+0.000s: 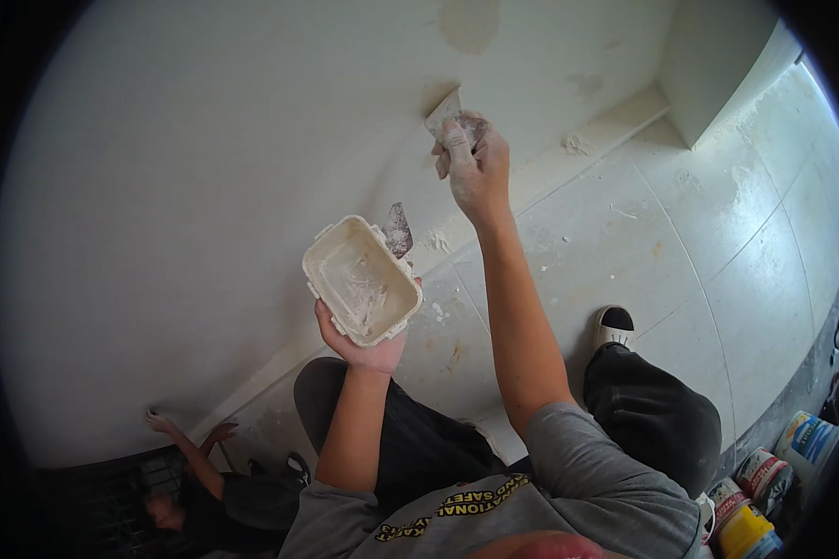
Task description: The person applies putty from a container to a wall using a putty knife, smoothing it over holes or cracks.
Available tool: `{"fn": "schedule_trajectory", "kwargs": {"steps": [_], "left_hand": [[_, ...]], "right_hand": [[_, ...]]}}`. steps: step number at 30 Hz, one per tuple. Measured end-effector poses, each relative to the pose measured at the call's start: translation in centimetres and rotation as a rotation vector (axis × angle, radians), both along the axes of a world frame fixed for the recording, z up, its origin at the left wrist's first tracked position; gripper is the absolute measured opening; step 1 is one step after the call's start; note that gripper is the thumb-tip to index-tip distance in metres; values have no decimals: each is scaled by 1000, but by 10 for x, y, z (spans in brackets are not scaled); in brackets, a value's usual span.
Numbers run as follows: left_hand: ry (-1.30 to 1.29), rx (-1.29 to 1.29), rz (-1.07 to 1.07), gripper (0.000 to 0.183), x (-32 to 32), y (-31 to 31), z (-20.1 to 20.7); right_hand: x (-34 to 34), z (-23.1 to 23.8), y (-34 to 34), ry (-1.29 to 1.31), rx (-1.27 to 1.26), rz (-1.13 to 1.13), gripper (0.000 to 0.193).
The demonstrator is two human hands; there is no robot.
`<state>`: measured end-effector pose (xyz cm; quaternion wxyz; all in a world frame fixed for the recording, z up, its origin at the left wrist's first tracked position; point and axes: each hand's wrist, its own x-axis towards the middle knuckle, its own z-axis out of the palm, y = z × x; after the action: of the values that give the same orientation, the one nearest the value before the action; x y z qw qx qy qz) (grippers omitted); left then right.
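My left hand (368,352) grips a cream rectangular plastic container (314,270) from below and tilts its open side toward me. White paste smears coat its inside. Beyond its far right edge sticks out a dark, paste-stained metal blade (398,231); its handle is hidden, so I cannot tell whether the same hand holds it. Up and to the right, my right hand (477,168), dusted white, is closed around a putty knife (445,110). The knife's blade lies at the pale wall (205,168), beside a small darker patch.
Dried paste crumbs (576,144) lie along the wall's foot and on the tiled floor (661,252). A wall corner (717,74) juts out at the far right. Several paint buckets (808,445) stand lower right. Another person (242,489) reaches toward the wall at lower left.
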<state>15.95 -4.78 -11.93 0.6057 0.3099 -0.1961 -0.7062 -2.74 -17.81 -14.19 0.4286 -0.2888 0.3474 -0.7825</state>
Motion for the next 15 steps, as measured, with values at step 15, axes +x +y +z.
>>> {"fn": "schedule_trajectory", "kwargs": {"steps": [15], "left_hand": [[26, -9, -6, 73, -1, -1, -1]], "right_hand": [[-2, -31, 38, -46, 74, -28, 33]]}}
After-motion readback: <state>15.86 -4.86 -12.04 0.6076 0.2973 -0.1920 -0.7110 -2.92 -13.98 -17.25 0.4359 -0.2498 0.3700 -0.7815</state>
